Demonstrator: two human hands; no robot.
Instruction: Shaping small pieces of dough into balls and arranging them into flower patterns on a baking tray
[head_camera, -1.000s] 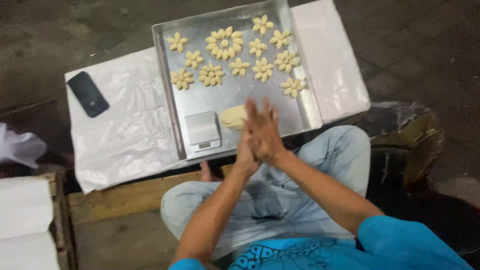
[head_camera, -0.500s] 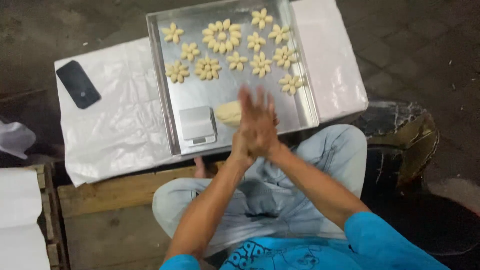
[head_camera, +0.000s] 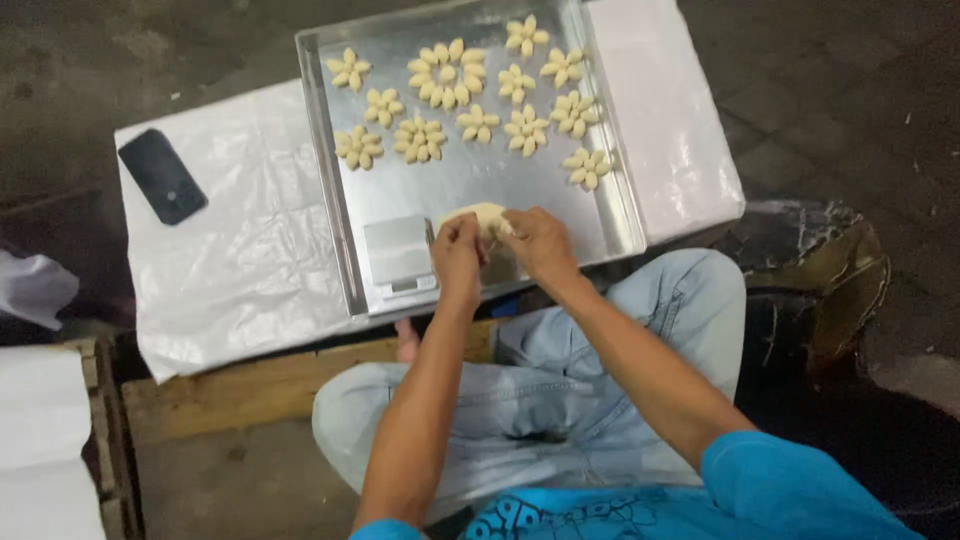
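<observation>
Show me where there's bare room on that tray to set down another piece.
On the metal tray, bare metal lies between the flower-shaped dough pieces and the dough lump, and along the left wall above the small scale. The far half is crowded; left hand and right hand fill the near edge.

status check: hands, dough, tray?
Left hand and right hand both pinching at the dough lump, grip state unclear. Lump sits at the metal tray near edge, beside the small scale. Flower-shaped dough pieces farther back, apart from hands.

A dark-screened phone (head_camera: 162, 176) lies on white plastic sheet (head_camera: 250, 270).
</observation>
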